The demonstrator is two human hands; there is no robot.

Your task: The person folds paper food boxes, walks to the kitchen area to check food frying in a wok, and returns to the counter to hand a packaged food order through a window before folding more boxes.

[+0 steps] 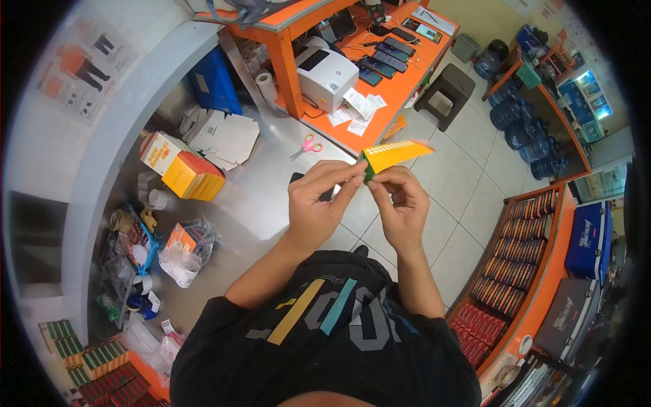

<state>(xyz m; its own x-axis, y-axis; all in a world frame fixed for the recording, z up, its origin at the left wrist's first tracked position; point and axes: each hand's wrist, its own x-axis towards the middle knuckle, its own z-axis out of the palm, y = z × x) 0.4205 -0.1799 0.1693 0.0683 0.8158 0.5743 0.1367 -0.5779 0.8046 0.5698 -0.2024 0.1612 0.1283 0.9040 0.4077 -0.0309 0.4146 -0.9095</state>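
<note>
Between both hands, in front of my chest, is a small yellow and green cardboard box (400, 152), its long yellow side pointing up and to the right. My left hand (319, 197) pinches the green end with thumb and forefinger. My right hand (401, 203) grips the same end from below, its fingers curled in. The print on the box is too small to read. Behind my left hand, a dark object is partly hidden. A pair of scissors with pink handles (310, 144) lies on the metal counter beyond my left hand.
On the orange table (346, 139) stand a white label printer (327, 78) and several phones (386, 57). A yellow-red carton (183, 166) and plastic bags (193, 254) lie on the metal counter. A dark stool (444, 95) stands on the floor. At right is a rack of packets (508, 258).
</note>
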